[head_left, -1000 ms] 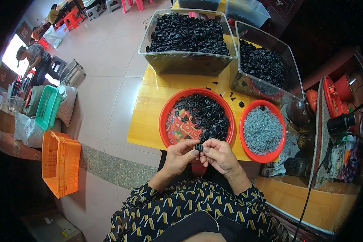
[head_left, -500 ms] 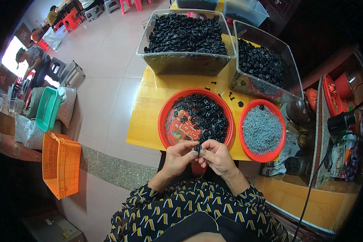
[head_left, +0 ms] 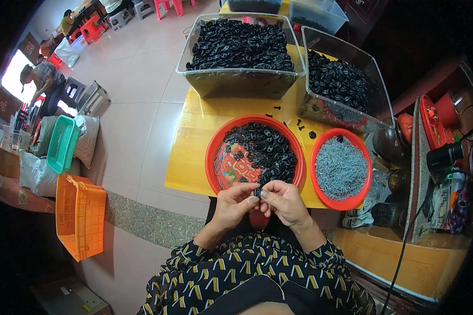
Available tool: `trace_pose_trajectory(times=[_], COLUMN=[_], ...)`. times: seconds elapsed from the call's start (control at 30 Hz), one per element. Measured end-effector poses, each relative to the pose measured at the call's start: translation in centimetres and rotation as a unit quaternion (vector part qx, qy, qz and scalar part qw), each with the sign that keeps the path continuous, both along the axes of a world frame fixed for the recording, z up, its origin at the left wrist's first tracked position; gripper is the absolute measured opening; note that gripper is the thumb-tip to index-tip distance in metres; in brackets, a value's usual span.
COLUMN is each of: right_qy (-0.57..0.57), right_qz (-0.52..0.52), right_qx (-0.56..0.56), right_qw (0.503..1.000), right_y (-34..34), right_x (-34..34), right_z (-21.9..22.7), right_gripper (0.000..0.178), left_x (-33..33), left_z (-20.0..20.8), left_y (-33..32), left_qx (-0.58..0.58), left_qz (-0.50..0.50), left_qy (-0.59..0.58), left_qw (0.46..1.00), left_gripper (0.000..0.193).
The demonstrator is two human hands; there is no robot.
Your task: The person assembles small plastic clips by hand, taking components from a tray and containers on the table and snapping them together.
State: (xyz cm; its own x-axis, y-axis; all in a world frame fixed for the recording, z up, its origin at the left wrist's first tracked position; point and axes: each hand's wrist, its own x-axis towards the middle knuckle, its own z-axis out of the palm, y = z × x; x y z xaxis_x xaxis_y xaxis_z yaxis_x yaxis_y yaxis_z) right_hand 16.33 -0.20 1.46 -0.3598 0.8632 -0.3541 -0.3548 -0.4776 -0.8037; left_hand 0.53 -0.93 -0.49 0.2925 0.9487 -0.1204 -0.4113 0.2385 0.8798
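Note:
Between the fingertips of my left hand [head_left: 233, 206] and my right hand [head_left: 285, 203] is a small black plastic piece with holes [head_left: 257, 192]. Both hands pinch it at the near rim of a round red tray [head_left: 211, 169]. Many similar black pieces [head_left: 273, 152] lie in that tray, heaped toward its right side, over a patterned bottom. To the right, a smaller red basin [head_left: 369, 181] holds a pile of thin silver screws [head_left: 341, 167]. Whether a screw is also in my fingers is hidden.
Two clear plastic bins [head_left: 242, 84] [head_left: 347, 110] full of black pieces stand at the back of the yellow table [head_left: 186, 157]. A few loose black bits [head_left: 300, 125] lie before them. On the floor at left are an orange crate [head_left: 81, 220] and a green basket [head_left: 63, 142]. A person [head_left: 50, 84] sits farther off.
Both hands stay at the tray's near rim, still pinching the black piece. The right fingers have shifted very slightly; the whole view has moved a little.

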Motion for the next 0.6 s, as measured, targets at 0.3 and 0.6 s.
trace_pose_trajectory(times=[0.3,0.6], right_qy=[-0.168,-0.472], right_qz=[-0.15,-0.052], right_qx=[0.204,0.501], right_qw=[0.953,0.724], right_y=[6.7,7.1], right_x=[4.7,3.3], right_z=[8.9,5.0], right_gripper=[0.006,0.005], left_x=[-1.6,-4.4], left_z=[0.6,0.5], left_y=[-0.3,1.0], left_qx=[0.086,0.28], left_qz=[0.062,0.212], left_qy=[0.096,0.38], left_qw=[0.99,0.855], left_gripper=[0.028,0.023])
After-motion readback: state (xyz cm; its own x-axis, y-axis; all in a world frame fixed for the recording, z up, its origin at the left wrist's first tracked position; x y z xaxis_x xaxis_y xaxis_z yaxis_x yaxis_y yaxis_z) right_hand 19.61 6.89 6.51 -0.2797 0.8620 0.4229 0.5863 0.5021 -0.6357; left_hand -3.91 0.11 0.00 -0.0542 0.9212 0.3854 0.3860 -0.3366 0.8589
